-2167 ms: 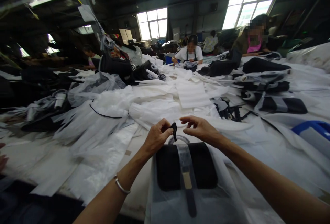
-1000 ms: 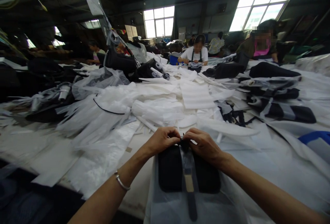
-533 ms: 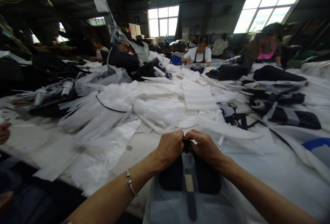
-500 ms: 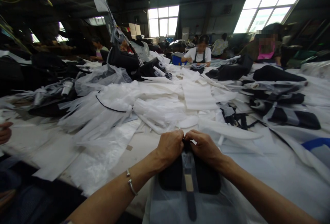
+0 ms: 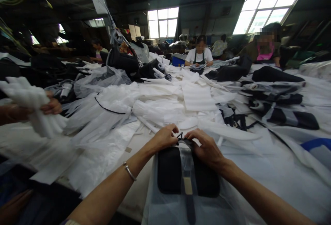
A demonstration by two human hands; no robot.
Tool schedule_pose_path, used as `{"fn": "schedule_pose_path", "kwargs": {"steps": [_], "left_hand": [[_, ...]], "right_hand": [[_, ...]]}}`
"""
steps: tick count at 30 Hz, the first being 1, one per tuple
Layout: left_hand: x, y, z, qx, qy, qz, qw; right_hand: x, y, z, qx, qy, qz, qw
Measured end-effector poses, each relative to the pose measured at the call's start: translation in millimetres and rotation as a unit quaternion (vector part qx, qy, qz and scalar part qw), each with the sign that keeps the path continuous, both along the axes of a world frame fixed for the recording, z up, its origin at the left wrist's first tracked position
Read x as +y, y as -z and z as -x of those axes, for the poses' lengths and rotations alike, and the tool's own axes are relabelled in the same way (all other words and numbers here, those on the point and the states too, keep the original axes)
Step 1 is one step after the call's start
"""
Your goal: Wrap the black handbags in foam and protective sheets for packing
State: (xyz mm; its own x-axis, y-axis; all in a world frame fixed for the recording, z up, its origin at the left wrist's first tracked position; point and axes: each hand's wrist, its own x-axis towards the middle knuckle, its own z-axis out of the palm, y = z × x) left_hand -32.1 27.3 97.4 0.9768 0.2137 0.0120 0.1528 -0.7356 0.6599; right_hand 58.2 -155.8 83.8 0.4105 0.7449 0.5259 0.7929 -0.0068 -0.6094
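Observation:
In front of me lies a black padded bag point(image 5: 169, 171) under a clear plastic wrapping. Down its middle runs a see-through plastic strip point(image 5: 186, 161) with a beige label point(image 5: 188, 186) on it, and a dark strap hangs below. At the bag's top edge a thin black strip point(image 5: 180, 135) sticks up in a small loop. My left hand point(image 5: 165, 138) has its fingers curled at the loop's left side, thumb tip touching it. From the right, my right hand point(image 5: 207, 147) bends over the top edge and pinches the strip's other side; its fingertips are partly hidden.
White foam sheets point(image 5: 198, 97) and plastic bags point(image 5: 103, 111) cover the table. At left, a co-worker's hand point(image 5: 53, 105) holds a bundle of white foam strips point(image 5: 38, 104). Black bags point(image 5: 284, 114) lie to the right. Other people sit across the table.
My hands have moved slightly apart, and the black strip's loop now shows between them. At left, the co-worker's hand has come in with the white foam bundle.

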Motion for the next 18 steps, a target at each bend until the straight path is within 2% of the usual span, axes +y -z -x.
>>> {"fn": "schedule_pose_path", "kwargs": {"steps": [3,5,8,14,16,18], "left_hand": [[-1.8,-2.9,3.2,-0.064,0.117,0.078,0.988],[-5.2,-4.1,2.6,-0.074,0.162,0.097,0.979],[-9.7,-2.6,-0.3,-0.057,0.153,0.082,0.983],[-12.6,1.5,0.7,0.001,0.093,0.011,0.996],[-10.9,2.6,0.2,-0.022,0.117,0.042,0.992],[-8.3,4.4,-2.5,-0.037,0.153,0.062,0.986]], "right_hand": [[4.1,-14.2,-1.3,0.111,0.084,0.004,0.990],[8.2,-23.2,-4.6,0.157,0.117,0.028,0.980],[13.4,-29.7,-13.2,0.193,0.156,0.041,0.968],[17.4,-28.2,-27.2,0.268,0.186,-0.040,0.944],[18.7,-31.2,-25.5,0.273,0.170,-0.058,0.945],[19.8,-36.4,-19.3,0.271,0.123,-0.060,0.953]]}}
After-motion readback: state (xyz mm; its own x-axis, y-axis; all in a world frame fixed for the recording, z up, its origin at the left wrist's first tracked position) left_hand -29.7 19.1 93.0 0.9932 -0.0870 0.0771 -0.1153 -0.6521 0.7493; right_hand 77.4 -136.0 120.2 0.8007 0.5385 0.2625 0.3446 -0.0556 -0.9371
